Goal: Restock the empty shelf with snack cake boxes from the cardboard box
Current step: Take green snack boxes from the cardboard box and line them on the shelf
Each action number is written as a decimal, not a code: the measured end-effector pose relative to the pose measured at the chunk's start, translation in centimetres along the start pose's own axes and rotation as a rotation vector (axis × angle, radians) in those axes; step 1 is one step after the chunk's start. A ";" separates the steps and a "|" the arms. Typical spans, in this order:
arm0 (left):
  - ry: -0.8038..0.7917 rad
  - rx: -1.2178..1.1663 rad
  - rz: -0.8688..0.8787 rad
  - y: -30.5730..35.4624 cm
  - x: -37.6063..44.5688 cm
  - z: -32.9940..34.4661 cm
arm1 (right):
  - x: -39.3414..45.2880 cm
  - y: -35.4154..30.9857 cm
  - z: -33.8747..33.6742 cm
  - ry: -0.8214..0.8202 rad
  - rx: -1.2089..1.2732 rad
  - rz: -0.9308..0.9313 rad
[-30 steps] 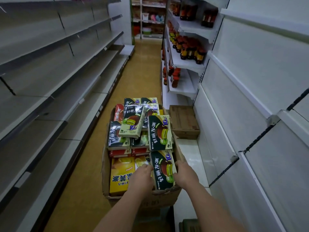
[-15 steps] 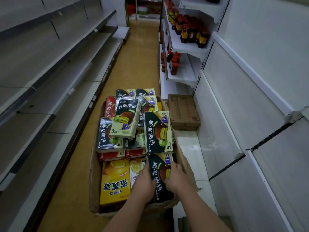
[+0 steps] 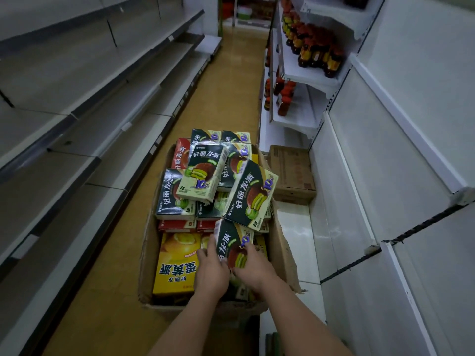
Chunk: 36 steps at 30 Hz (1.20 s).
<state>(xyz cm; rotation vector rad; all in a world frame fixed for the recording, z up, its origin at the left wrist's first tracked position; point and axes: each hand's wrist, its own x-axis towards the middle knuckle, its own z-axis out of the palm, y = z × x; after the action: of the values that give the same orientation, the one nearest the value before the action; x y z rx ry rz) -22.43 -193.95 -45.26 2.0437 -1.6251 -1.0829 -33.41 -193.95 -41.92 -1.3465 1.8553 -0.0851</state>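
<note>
**Both hands on one cake box**

Head view: L hand [image 3: 211,272] & R hand [image 3: 253,269] both gripped a dark green snack cake box [image 3: 232,246], tipped up at the near end of the cardboard box [image 3: 281,253] on the floor. More boxes were piled inside. White shelf [image 3: 295,237] just beside, on the right.

Both hands now grip the nearest dark green snack cake box [image 3: 232,249] in the cardboard box [image 3: 281,242], the left hand [image 3: 212,272] moved in along its left edge and the right hand [image 3: 253,268] shifted from the carton's rim onto its face. Above it, another green box [image 3: 250,195] that lay straight now sits tilted. The view has dipped closer.
</note>
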 end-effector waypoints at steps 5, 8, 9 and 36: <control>0.044 0.050 0.000 -0.8 -0.7 -5.0 | -1.1 -3.0 1.0 -0.053 -0.118 -0.033; 0.078 0.178 0.091 -0.4 -2.1 -7.2 | -2.3 -4.6 0.1 0.036 -0.239 -0.083; 0.093 0.237 0.127 -0.2 -2.4 -7.7 | -2.6 -4.9 -0.3 0.091 -0.263 -0.098; 0.520 -0.414 -0.205 -3.7 -12.1 -19.5 | -9.9 -13.6 -2.3 0.054 0.165 -0.419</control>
<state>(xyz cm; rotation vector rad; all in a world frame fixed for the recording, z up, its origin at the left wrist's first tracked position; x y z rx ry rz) -6.64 -185.56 -30.35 2.0077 -0.8740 -0.7709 -23.66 -192.57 -28.09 -1.6057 1.5444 -0.4836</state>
